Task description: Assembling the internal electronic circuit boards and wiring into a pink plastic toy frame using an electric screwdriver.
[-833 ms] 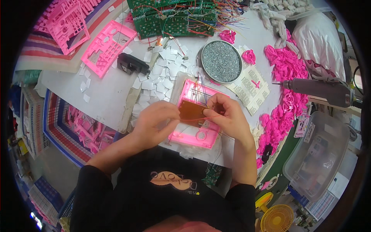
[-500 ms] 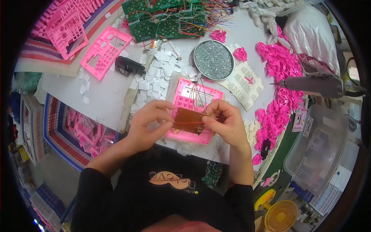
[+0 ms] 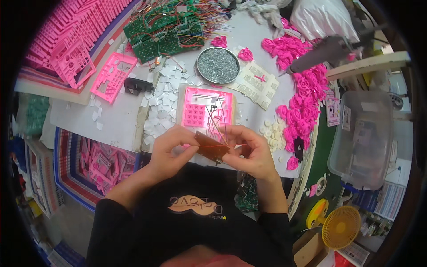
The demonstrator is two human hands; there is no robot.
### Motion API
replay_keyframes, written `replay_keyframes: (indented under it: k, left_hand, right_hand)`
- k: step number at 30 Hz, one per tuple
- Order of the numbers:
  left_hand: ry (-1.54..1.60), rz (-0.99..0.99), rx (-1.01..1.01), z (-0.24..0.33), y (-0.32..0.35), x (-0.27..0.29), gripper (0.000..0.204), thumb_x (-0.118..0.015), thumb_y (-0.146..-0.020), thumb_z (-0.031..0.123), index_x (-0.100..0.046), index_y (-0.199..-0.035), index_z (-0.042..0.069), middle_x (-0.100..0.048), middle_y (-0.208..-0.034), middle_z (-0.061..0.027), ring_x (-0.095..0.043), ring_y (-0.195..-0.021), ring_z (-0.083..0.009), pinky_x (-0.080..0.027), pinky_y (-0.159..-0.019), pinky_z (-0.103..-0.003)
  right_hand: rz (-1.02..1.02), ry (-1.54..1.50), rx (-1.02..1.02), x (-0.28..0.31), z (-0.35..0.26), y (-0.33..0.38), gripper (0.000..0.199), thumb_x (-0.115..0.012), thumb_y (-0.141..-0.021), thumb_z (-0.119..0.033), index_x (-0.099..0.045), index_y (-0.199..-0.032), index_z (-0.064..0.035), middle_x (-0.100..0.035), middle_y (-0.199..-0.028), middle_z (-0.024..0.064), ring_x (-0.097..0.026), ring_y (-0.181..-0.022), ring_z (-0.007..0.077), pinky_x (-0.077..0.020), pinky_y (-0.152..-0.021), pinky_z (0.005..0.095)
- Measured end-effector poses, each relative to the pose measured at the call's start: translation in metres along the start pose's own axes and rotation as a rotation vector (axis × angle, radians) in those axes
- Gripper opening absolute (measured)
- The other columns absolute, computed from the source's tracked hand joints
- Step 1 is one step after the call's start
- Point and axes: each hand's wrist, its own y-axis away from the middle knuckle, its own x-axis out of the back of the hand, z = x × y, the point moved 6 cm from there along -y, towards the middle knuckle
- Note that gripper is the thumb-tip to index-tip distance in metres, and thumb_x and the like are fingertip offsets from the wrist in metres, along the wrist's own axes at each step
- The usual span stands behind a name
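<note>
Above the near edge of the table I hold a brown circuit board [image 3: 211,147] between my two hands, tilted down to the right. My left hand [image 3: 172,149] pinches at its left edge, where a thin red wire [image 3: 213,146] runs across the board. The thumb and fingers of my right hand [image 3: 252,153] close on its right end. Several thin wires [image 3: 217,116] lead from the board up into a pink plastic housing [image 3: 195,116] lying just beyond. The exact grip of the left fingertips on board or wire is partly hidden.
A round tin of small screws [image 3: 218,65] stands beyond the housing. White paper squares [image 3: 162,104] lie left, green circuit boards [image 3: 162,38] behind, pink rings [image 3: 307,84] right. A grey electric screwdriver [image 3: 318,53] hangs at the right. Pink parts fill a lined crate [image 3: 104,164] below left.
The board has moved off the housing toward me and tilted, its right end lower. More of the housing shows. My view has shifted, so surroundings appear displaced.
</note>
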Motion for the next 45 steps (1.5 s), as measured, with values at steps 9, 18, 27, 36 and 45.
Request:
replay_keyframes:
  k: [9, 18, 27, 36, 45]
  left_hand:
    - [0.031, -0.319, -0.147, 0.032, 0.003, -0.061, 0.017, -0.069, -0.079, -0.004, -0.068, -0.095, 0.002, -0.066, -0.096, -0.0116, -0.063, -0.082, -0.0241, -0.05, -0.075, -0.033]
    - [0.067, -0.417, -0.144, 0.037, 0.017, -0.092, 0.025, -0.069, -0.079, -0.005, -0.066, -0.103, 0.002, -0.066, -0.108, -0.0112, -0.063, -0.081, -0.0159, -0.049, -0.071, -0.028]
    - [0.053, -0.53, -0.155, 0.054, 0.036, -0.114, 0.02, -0.063, -0.081, -0.006, -0.064, -0.101, -0.001, -0.063, -0.106, -0.0125, -0.057, -0.08, -0.0144, -0.046, -0.076, -0.027]
    - [0.021, -0.61, -0.166, 0.059, 0.049, -0.127, 0.018, -0.06, -0.085, -0.008, -0.064, -0.101, -0.002, -0.063, -0.108, -0.0136, -0.058, -0.089, -0.0167, -0.046, -0.081, -0.027]
    - [-0.098, -0.601, -0.17, 0.056, 0.062, -0.135, 0.015, -0.061, -0.083, -0.008, -0.065, -0.097, -0.002, -0.066, -0.103, -0.0142, -0.061, -0.089, -0.019, -0.048, -0.077, -0.027]
  right_hand:
    - [0.323, -0.026, -0.015, 0.025, 0.013, 0.088, 0.014, -0.066, -0.089, 0.002, -0.066, -0.103, 0.0048, -0.061, -0.078, 0.0028, -0.048, -0.049, 0.0044, -0.0367, -0.045, 0.019]
    - [0.684, -0.067, 0.119, 0.051, 0.027, 0.201, 0.014, -0.067, -0.088, 0.005, -0.065, -0.1, 0.008, -0.058, -0.092, 0.0036, -0.051, -0.058, 0.0039, -0.0374, -0.046, 0.0182]
    - [0.866, -0.082, 0.152, 0.044, 0.063, 0.273, 0.015, -0.067, -0.087, 0.004, -0.066, -0.102, 0.0067, -0.058, -0.097, 0.0042, -0.056, -0.067, 0.0042, -0.044, -0.051, 0.0173]
    - [1.113, 0.55, -0.246, 0.027, 0.176, 0.364, 0.015, -0.067, -0.085, -0.005, -0.067, -0.098, 0.0018, -0.064, -0.088, 0.0124, -0.067, -0.073, 0.0218, -0.0537, -0.064, 0.0311]
    - [0.892, 0.92, -0.727, -0.04, 0.445, 0.397, 0.018, -0.06, -0.085, -0.017, -0.065, -0.097, -0.0043, -0.065, -0.098, 0.0196, -0.066, -0.081, 0.0402, -0.0537, -0.073, 0.0513]
